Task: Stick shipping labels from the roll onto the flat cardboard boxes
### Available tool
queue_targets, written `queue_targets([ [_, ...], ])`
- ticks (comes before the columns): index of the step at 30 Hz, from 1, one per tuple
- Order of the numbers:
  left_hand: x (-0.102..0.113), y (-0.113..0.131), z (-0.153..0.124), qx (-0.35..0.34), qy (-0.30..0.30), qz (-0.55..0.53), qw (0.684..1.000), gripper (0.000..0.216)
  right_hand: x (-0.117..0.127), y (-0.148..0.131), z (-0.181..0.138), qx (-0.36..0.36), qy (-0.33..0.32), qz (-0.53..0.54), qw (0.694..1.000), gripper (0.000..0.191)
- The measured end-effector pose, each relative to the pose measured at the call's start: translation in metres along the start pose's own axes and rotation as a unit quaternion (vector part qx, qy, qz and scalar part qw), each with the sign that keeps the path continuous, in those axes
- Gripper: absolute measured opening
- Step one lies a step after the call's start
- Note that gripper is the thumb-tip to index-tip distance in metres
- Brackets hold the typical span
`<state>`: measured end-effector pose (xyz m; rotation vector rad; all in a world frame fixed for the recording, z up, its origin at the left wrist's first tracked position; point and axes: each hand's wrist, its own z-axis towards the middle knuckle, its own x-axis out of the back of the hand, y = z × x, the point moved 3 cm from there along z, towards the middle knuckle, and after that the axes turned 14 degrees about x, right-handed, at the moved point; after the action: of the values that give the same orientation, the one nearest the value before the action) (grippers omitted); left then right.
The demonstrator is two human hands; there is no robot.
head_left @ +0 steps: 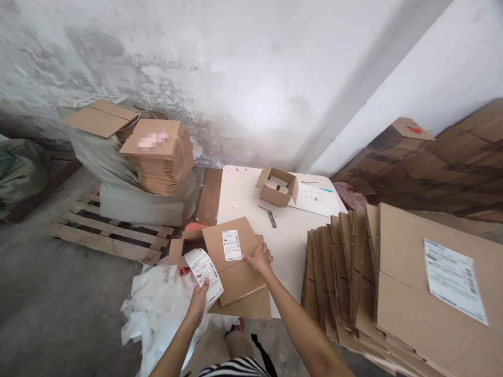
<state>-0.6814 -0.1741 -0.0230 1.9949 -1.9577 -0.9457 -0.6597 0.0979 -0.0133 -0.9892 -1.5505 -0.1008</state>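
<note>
My left hand (197, 305) pinches a white printed shipping label strip (204, 270) and holds it up beside a flattened cardboard box (239, 275). That box lies on the near left corner of a white table (243, 199) and carries a stuck-on white label (232, 245). My right hand (259, 258) rests on the box's right edge, fingers curled over the cardboard. More flat cardboard lies under the box.
Small open carton (277, 186) and a dark cutter-like tool (270, 215) lie farther back on the table. Stack of flat boxes with a label (408, 283) fills the right. Bundled cardboard (159, 157) sits on a wooden pallet (110, 230) at left. White paper scraps (157, 309) cover the floor.
</note>
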Motion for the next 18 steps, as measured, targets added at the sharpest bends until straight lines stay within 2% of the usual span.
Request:
queue_targets([
  [3,-0.002,0.005,-0.004,0.004,-0.015,-0.009,1.0,0.031,0.001,0.006,-0.033,-0.002,0.019,0.033,0.999,0.055],
  [5,-0.008,0.009,-0.005,0.004,-0.033,-0.01,0.999,0.032,0.003,0.004,-0.053,0.016,0.026,0.052,0.998,0.043],
  [8,-0.019,0.013,-0.002,0.001,-0.041,-0.013,0.999,0.032,0.016,0.005,-0.066,0.016,0.056,0.053,0.997,0.053],
  [11,-0.03,0.01,0.003,0.004,-0.031,-0.017,0.999,0.033,0.036,0.014,-0.062,-0.027,0.082,0.04,0.995,0.075],
  [13,-0.032,0.009,0.005,0.001,-0.027,-0.02,0.999,0.034,0.049,0.015,-0.061,-0.05,0.085,0.04,0.994,0.082],
  [15,-0.029,0.012,0.004,-0.011,-0.017,-0.029,0.999,0.036,0.063,0.007,-0.071,-0.047,0.087,0.046,0.994,0.068],
  [18,-0.018,0.029,-0.004,-0.038,0.001,-0.043,0.998,0.04,0.099,-0.008,-0.114,0.014,0.119,0.059,0.991,0.037],
])
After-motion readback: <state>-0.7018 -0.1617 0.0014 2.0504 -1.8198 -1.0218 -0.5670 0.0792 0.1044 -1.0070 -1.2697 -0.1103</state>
